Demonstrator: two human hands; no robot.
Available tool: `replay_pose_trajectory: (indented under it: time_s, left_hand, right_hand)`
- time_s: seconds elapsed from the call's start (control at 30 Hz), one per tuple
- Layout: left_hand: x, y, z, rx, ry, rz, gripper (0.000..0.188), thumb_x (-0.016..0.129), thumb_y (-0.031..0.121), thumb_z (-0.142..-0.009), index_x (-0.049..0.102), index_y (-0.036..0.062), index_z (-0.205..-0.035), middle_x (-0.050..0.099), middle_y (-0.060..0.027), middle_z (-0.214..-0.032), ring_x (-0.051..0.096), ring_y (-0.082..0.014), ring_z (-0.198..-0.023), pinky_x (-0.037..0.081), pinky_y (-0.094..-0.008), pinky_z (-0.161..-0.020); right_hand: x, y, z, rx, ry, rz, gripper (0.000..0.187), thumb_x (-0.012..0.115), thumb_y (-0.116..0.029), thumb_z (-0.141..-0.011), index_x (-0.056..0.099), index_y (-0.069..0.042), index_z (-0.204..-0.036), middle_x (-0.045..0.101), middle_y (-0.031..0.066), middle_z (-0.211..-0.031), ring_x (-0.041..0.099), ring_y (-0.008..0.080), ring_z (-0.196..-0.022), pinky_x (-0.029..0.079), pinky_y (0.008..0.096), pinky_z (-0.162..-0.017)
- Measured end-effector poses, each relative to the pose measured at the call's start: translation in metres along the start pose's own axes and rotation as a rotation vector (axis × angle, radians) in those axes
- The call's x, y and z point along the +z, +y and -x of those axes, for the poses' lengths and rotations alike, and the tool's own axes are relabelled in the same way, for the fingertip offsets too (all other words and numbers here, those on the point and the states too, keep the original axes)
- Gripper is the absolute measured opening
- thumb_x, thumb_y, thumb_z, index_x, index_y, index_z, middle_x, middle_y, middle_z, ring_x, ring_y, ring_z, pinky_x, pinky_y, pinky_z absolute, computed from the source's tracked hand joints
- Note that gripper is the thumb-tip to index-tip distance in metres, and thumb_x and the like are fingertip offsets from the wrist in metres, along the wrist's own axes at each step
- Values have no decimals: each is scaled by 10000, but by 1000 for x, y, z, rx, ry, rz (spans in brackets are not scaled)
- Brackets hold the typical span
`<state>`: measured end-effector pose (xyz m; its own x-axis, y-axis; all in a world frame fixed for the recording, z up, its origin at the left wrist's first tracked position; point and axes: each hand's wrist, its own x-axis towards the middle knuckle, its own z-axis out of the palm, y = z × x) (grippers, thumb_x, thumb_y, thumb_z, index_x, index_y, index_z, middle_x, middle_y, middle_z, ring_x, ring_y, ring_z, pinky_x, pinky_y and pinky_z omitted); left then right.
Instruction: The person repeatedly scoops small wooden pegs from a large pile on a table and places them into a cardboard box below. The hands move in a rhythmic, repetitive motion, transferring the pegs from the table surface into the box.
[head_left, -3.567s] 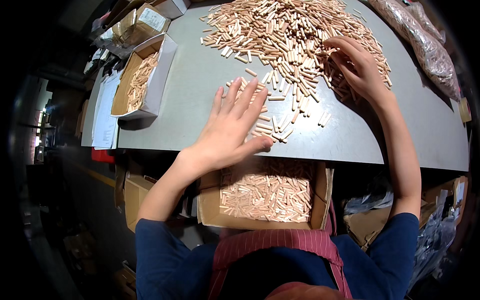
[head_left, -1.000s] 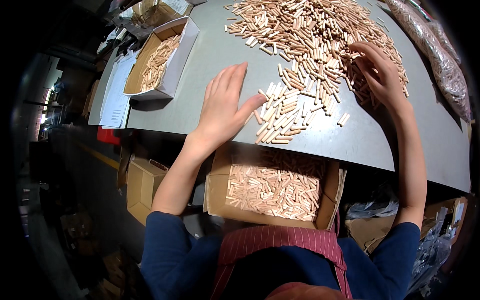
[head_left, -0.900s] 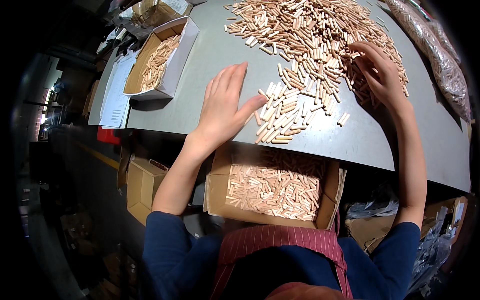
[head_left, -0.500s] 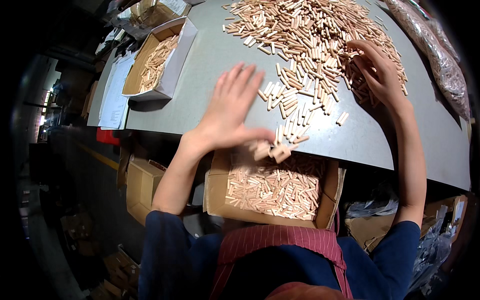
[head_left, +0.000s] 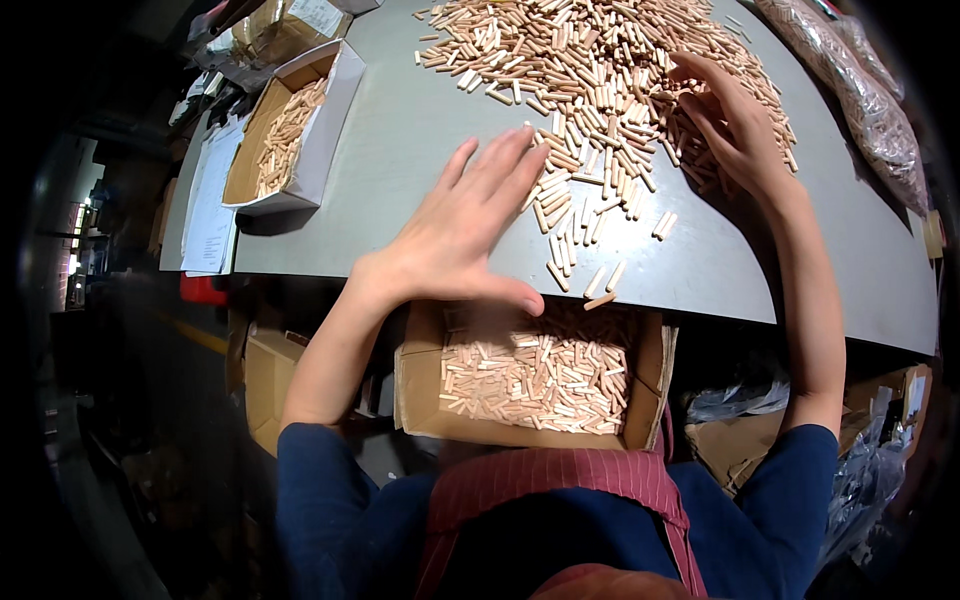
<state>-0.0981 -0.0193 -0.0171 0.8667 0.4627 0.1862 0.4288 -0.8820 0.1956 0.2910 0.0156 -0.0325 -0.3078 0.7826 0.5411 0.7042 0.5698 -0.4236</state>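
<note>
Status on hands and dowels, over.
Left hand spread beside loose dowels. Right hand loosely curled at right side of dowel pile. Open cardboard box below table's near edge, part-filled. No obstruction seen.

My grey table's (head_left: 385, 150) got a big messy heap of wooden pegs (head_left: 600, 75), plus a white box (head_left: 328, 140), some papers (head_left: 210, 205) and a bulging clear bag (head_left: 858, 110).

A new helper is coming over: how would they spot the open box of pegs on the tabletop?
On the grey table, go left past the left hand. Beside the papers stands an open box of wooden pegs. Its white outside sets it apart from the brown peg box below the table's near edge.
</note>
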Motion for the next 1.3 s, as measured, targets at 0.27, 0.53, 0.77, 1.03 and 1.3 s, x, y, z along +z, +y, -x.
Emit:
replay_pose_trajectory:
  time_s: [0.27, 0.53, 0.77, 1.03, 1.3]
  left_hand:
    - [2, 16, 5, 67, 17, 517, 1156, 649, 732, -941, 219, -49, -1676, 346, -274, -1694, 413, -407, -1539, 300, -546, -1279]
    - [8, 1, 17, -480, 506, 1192, 542, 631, 287, -1091, 506, -11, -1526, 652, -181, -1432, 619, -278, -1319, 492, -421, -1128]
    - [13, -7, 0, -408, 337, 217, 554, 703, 289, -1029, 556, 14, -1487, 610, -171, -1472, 555, -327, -1376, 415, -421, -1154]
    - [22, 1, -4, -355, 225, -51, 988, 748, 642, -893, 471, -65, -1526, 437, -259, -1594, 356, -417, -1513, 254, -567, -1229]
    - [-1, 5, 7, -35, -12, -5, 1342, 719, 879, -716, 341, -11, -1647, 331, -238, -1707, 274, -445, -1582, 204, -579, -1278]
  right_hand:
    - [-6, -8, -2, 71, -48, 5, 490, 607, -3, -1062, 542, -98, -1538, 706, 111, -1344, 735, 186, -1120, 612, 326, -950]
    - [-1, 0, -1, -91, -5, 34, 482, 636, 15, -1029, 579, -83, -1497, 692, 124, -1373, 739, 217, -1074, 627, 339, -934]
    - [-3, -5, -3, -78, -25, 32, 473, 643, 8, -1027, 587, -82, -1488, 689, 112, -1378, 730, 221, -1113, 625, 344, -948]
    - [-3, -3, -2, -107, -5, 60, 452, 653, -31, -1038, 590, -87, -1482, 693, 118, -1343, 730, 225, -1083, 621, 353, -920]
    - [0, -10, -4, -134, 47, 68, 402, 681, -138, -1042, 608, -115, -1436, 739, 129, -1261, 746, 307, -1078, 613, 396, -915]
